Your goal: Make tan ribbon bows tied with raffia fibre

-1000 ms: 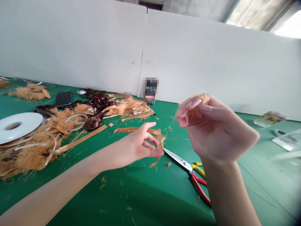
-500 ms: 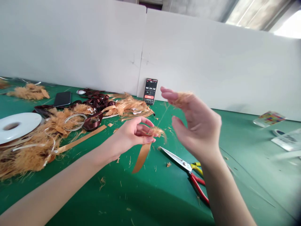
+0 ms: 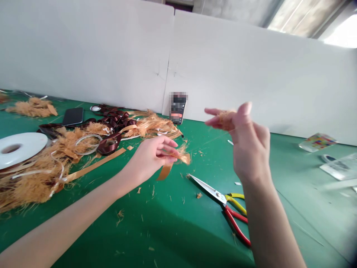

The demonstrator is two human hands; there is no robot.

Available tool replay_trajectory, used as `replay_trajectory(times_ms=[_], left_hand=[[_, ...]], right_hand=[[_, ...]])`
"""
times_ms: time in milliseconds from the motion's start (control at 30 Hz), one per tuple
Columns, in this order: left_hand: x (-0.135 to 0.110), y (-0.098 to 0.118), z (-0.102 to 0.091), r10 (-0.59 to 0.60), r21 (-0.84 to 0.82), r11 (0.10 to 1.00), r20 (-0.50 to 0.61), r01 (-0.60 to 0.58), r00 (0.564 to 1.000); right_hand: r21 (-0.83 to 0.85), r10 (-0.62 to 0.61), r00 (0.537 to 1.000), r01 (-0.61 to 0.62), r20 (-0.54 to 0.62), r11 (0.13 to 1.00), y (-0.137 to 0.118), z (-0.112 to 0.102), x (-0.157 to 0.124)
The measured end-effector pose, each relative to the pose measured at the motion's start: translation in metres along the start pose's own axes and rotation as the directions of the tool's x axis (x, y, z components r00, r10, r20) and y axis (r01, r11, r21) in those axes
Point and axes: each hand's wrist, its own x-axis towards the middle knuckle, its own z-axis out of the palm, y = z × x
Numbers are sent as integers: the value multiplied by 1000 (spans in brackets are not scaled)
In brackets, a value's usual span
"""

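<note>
On the worktop (image 3: 167, 230) I see scissors (image 3: 221, 196), tips toward my left hand (image 3: 152, 156); its fingers are closed, pinching a ribbon (image 3: 165, 172), frayed end pointing right, tail hanging below; farther right, my right hand (image 3: 249, 149) extends its fingers among fibres (image 3: 226, 118), grip unclear.

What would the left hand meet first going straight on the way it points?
Probably the right hand, raised across its line, with the ribbon in the left hand perhaps touching first. Depth is unclear here, so it might pass underneath instead.
</note>
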Motion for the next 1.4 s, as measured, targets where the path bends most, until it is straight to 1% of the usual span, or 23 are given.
replay_trajectory(times_ms=[67, 133, 233, 267, 300, 400, 467, 500, 600, 667, 733, 767, 800, 867, 900, 967, 1000, 1067, 1167, 1233, 1300, 1367, 1400], left_hand=[[0, -1, -2, 7, 13, 1000, -12, -7, 1000], [1, -2, -3, 23, 34, 999, -23, -22, 999], [0, -2, -3, 18, 54, 998, -40, -16, 999], [0, -2, -3, 14, 59, 998, -41, -11, 999], [0, -3, -3, 14, 63, 998, -37, -12, 999], [0, -4, -2, 22, 79, 997, -11, -21, 1000], [2, -4, -2, 17, 79, 997, -13, -16, 1000], [2, -4, -2, 13, 73, 997, -17, -12, 1000], [4, -3, -3, 7, 67, 998, -31, -5, 999], [6, -3, -5, -3, 83, 997, -52, 8, 999], [8, -4, -7, -9, 94, 995, -73, 16, 997], [10, -6, -8, -4, 97, 995, -81, 11, 997], [11, -8, -10, 5, 98, 995, -88, 3, 996], [14, -12, -12, 17, 101, 995, -84, -8, 996], [15, -14, -13, 17, 107, 994, -76, -9, 997], [17, -16, -14, 14, 127, 992, -52, -7, 999], [17, -17, -14, 15, 138, 990, -38, -10, 999], [17, -18, -14, 23, 158, 987, -17, -20, 1000], [18, -20, -14, 50, 168, 985, -5, -48, 999], [19, -21, -16, 87, 189, 979, -31, -80, 996], [20, -21, -18, 141, 237, 964, -74, -120, 987], [19, -19, -20, 188, 288, 946, -103, -152, 977], [18, -18, -20, 203, 307, 938, -108, -162, 973]], right_hand=[[151, 160, 981, -176, 113, 973, -1, -7, 4], [196, 234, 917, -306, 323, 931, -1, -14, 8], [235, 227, 802, -411, 553, 881, -2, -18, 10], [256, 215, 793, -420, 570, 871, -2, -17, 9], [279, 201, 807, -408, 555, 870, -2, -15, 8], [269, 110, 910, -231, 400, 935, 2, -7, 5], [94, -5, 951, -25, 310, 995, 9, -2, 3], [-44, -68, 954, 84, 293, 995, 13, 0, 2], [-406, -224, 930, 333, 292, 851, 27, 6, 1], [-487, -265, 927, 366, 264, 793, 33, 9, 1], [-452, -206, 956, 281, 210, 846, 34, 11, 1], [-397, -126, 974, 192, 186, 898, 33, 11, 1], [-313, -30, 983, 86, 180, 946, 31, 11, 1], [-74, 124, 964, -109, 235, 991, 27, 8, 2], [66, 153, 945, -179, 288, 982, 25, 7, 3], [311, 124, 906, -264, 404, 913, 23, 4, 5], [384, 104, 890, -294, 444, 875, 23, 4, 6], [401, 110, 868, -333, 485, 853, 22, 3, 7], [210, 174, 856, -308, 487, 928, 23, 4, 5], [-28, 230, 854, -246, 467, 969, 25, 6, 2], [-304, 309, 833, -179, 459, 936, 28, 7, 1], [-489, 431, 757, -170, 492, 856, 30, 7, 1], [-529, 500, 684, -192, 531, 826, 30, 6, 2]])
